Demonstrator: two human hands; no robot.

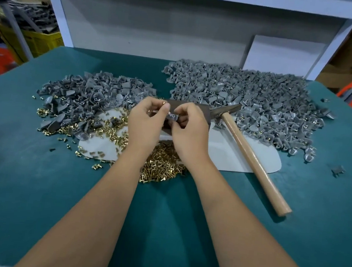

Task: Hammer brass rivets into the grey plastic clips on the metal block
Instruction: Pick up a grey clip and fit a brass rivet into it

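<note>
Table: a flat top (35, 183) covered in smooth teal matting, with a pale grey sheet (229, 152) lying on it under the work spot.
Clips: small grey plastic pieces, matt and wedge-shaped with rounded backs, lie in two loose heaps, a smaller one on the left (92, 96) and a much larger one on the right (250, 100).
Rivets: short shiny brass pins sit in a dense mound (163, 164) just in front of the wrists, with strays scattered out to the left (some lie among the left-hand clips).
Block: a dark, dull metal block (201, 110) sits between the two heaps, mostly hidden behind the hands.
Hammer: a steel head (227, 110) rests against the block's right side; its round, light wooden handle (254, 161) runs diagonally toward the near right, well apart from both hands.
Left hand: the left hand (146, 121) is raised over the block, fingers curled, thumb and forefinger pinching a single brass rivet (163, 103) at the fingertips.
Right hand: the right hand (189, 130) sits just beside the left, fingers bent, pinching one grey clip (172, 116) between thumb and fingers.
Clip and rivet: the two are held close together in the gap between the hands; I cannot tell whether they touch.
Arms: both bare forearms reach straight in from the near edge, converging at the block.
</note>
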